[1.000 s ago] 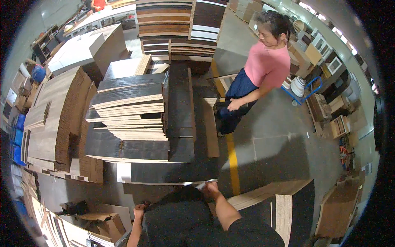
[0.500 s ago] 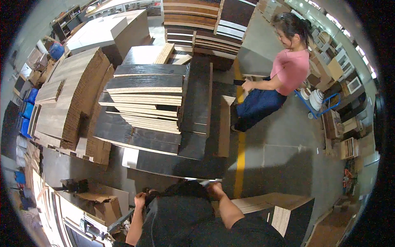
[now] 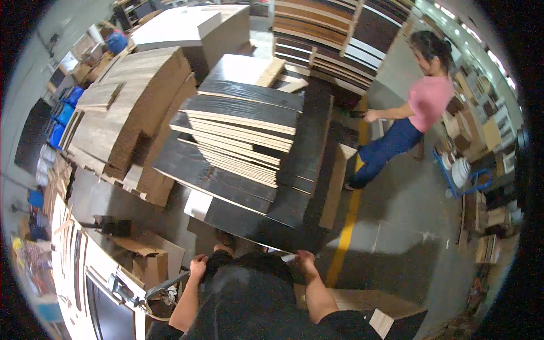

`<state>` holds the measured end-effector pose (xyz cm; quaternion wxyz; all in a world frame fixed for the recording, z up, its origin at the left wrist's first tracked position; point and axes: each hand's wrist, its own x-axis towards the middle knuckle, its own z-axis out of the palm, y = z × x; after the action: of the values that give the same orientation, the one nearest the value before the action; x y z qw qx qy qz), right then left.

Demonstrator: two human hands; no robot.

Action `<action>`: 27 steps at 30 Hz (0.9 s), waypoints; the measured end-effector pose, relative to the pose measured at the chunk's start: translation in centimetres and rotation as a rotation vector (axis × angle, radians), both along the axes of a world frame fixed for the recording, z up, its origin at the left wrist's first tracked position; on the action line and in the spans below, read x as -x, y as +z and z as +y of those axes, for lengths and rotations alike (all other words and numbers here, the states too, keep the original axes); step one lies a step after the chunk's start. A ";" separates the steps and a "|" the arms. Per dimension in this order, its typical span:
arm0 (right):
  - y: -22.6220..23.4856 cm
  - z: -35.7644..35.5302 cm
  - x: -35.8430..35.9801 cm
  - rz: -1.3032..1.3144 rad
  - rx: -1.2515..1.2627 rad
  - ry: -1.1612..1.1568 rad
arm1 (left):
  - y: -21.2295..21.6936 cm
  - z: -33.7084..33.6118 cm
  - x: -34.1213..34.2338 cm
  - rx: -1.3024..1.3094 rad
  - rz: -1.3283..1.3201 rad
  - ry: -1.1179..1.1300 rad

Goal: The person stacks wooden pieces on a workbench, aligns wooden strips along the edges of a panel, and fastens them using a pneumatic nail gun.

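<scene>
My right hand [image 3: 305, 260] is at the near right corner of a long black board [image 3: 255, 226], its fingers closed by a small white piece [image 3: 289, 257]. What it grips is partly hidden. My left hand [image 3: 198, 265] hangs beside my dark clothing, fingers curled. Whether anything is in them I cannot make out. A white patch [image 3: 198, 204] shows at the board's left end. Beyond the board stands a stack of black panels [image 3: 243, 102] with pale cut edges, several fanned out unevenly.
Wood-grain panels [image 3: 124, 85] are stacked at left, a white-topped stack [image 3: 175, 25] behind. A person in a pink shirt [image 3: 430, 96] stands at right beyond a yellow floor line [image 3: 345, 232]. A cardboard box [image 3: 150, 266] and a metal clamp-like fixture [image 3: 127, 292] are near left.
My view has turned, so the stacks appear shifted right and tilted. My right hand stays by the board's near edge, my left by my side. The person at right has lowered and extended an arm.
</scene>
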<state>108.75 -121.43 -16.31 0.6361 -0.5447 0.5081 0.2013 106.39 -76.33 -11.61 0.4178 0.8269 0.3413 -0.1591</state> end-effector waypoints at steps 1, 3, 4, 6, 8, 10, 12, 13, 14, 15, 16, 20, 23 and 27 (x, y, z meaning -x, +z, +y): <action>-0.5 -0.1 0.2 0.000 -0.003 0.018 | 0.0 0.1 -0.1 -0.003 0.000 0.018; -4.5 -1.7 2.3 -0.087 -0.009 0.168 | -0.2 -0.1 -0.6 0.037 0.041 -0.007; -4.7 -1.0 2.3 -0.035 0.005 0.183 | -0.4 0.2 -0.5 0.048 0.039 0.000; -4.3 -0.5 2.8 -0.168 -0.019 0.207 | 0.1 0.4 -1.0 0.057 0.036 0.031; -3.7 -0.6 1.6 -0.302 -0.040 0.226 | -0.3 1.4 -1.9 0.076 -0.020 -0.025; -4.1 -2.1 -0.8 -0.030 -0.327 -0.220 | -0.7 2.8 -4.6 0.271 -0.092 0.023; 4.9 0.8 -7.5 -0.261 -0.155 -0.064 | -1.5 6.9 -7.6 -0.062 -0.416 -0.215; 8.6 0.8 -11.3 -0.276 -0.159 -0.016 | -2.7 10.1 -10.6 -0.302 -0.300 -0.307; 11.7 -0.1 -12.3 -0.399 -0.097 -0.138 | 8.3 4.1 -17.2 0.051 -0.269 0.119; 10.2 -1.8 -15.8 -0.605 -0.084 -0.049 | 2.0 11.1 -19.6 -0.177 -0.581 -0.096; 13.1 -3.5 -17.3 -0.632 -0.161 -0.135 | 10.8 6.2 -25.4 0.076 -0.538 0.156; 27.1 -0.2 -27.6 -0.840 -0.074 0.080 | 20.3 8.3 -38.8 0.430 -0.718 0.164; 33.2 4.9 -33.1 -0.888 -0.107 0.036 | 23.1 9.6 -44.9 0.535 -0.637 -0.006; 33.0 5.4 -36.1 -0.807 -0.170 -0.090 | 26.3 4.6 -48.6 0.721 -0.286 -0.189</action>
<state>144.83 -116.05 16.70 0.8352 -0.5026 0.2226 -0.0150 154.99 -71.68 14.64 0.7079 0.6688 0.1243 -0.1898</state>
